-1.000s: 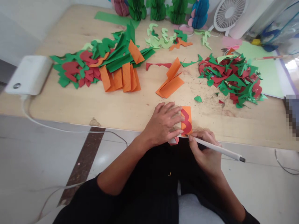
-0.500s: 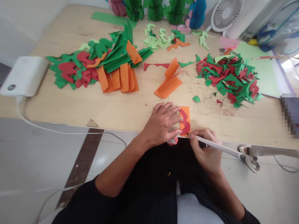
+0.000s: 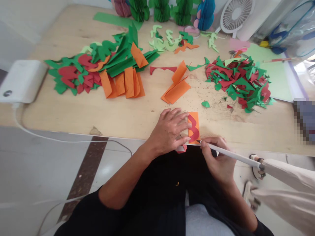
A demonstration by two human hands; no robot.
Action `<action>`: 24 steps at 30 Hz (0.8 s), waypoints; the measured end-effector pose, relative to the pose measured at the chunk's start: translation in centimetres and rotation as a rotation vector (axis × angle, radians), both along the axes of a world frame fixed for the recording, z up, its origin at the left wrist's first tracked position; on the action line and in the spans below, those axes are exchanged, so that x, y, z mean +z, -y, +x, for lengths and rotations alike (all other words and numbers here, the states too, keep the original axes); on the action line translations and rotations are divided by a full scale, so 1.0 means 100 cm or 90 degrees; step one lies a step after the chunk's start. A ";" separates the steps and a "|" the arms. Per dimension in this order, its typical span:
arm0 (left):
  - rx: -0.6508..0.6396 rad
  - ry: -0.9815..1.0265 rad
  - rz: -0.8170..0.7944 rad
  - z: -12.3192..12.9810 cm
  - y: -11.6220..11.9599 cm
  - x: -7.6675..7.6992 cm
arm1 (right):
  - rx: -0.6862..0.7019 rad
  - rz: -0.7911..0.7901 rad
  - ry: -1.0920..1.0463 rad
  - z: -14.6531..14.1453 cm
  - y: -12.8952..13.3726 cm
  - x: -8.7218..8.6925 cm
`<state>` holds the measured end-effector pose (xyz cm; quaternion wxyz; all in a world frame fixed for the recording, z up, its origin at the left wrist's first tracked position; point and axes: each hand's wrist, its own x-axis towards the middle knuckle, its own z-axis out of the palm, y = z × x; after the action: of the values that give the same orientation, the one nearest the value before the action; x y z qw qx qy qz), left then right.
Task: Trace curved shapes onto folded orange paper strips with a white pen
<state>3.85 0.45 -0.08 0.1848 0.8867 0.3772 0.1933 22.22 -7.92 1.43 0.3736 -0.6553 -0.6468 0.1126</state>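
Observation:
An orange paper piece (image 3: pixel 196 117) lies at the table's front edge with a red curvy cutout (image 3: pixel 194 132) on top of it. My left hand (image 3: pixel 171 131) rests flat with its fingers spread, the fingertips pressing on the left side of the red cutout. Pinched in my right hand (image 3: pixel 219 157) is a long white pencil (image 3: pixel 236 155), its dark tip touching the orange paper near the cutout's lower right. Below my left hand, a small pink-red item (image 3: pixel 181 148) shows at the table edge, partly hidden.
Folded orange papers (image 3: pixel 177 92) lie ahead of my hands. Red and green cutouts (image 3: pixel 67 72) are heaped at left, scraps (image 3: pixel 243 82) at right. A white device (image 3: pixel 23 80) with a cable and a fan (image 3: pixel 236 14) stand on the table (image 3: pixel 118 116). A person's legs (image 3: pixel 287 193) are at right.
The pencil tip has shifted very slightly on the orange paper. At the right, a person's legs and feet have come further into view. The view has moved a little to the right.

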 end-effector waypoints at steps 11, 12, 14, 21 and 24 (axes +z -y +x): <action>0.002 0.000 -0.003 0.000 0.000 0.000 | 0.060 0.032 0.033 -0.010 -0.002 0.002; 0.002 0.001 -0.002 0.000 0.000 0.000 | 0.065 0.033 0.037 -0.010 -0.002 0.002; 0.003 0.002 0.000 0.000 0.000 0.000 | 0.072 0.037 0.044 -0.011 -0.002 0.002; 0.003 -0.001 -0.004 0.000 0.000 0.000 | 0.083 0.037 0.060 -0.013 -0.002 0.001; 0.005 0.000 -0.003 0.000 0.000 0.000 | 0.084 0.040 0.053 -0.014 -0.002 0.002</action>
<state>3.87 0.43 -0.05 0.1861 0.8849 0.3810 0.1929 20.84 -7.70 1.60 0.3583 -0.6036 -0.7067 0.0891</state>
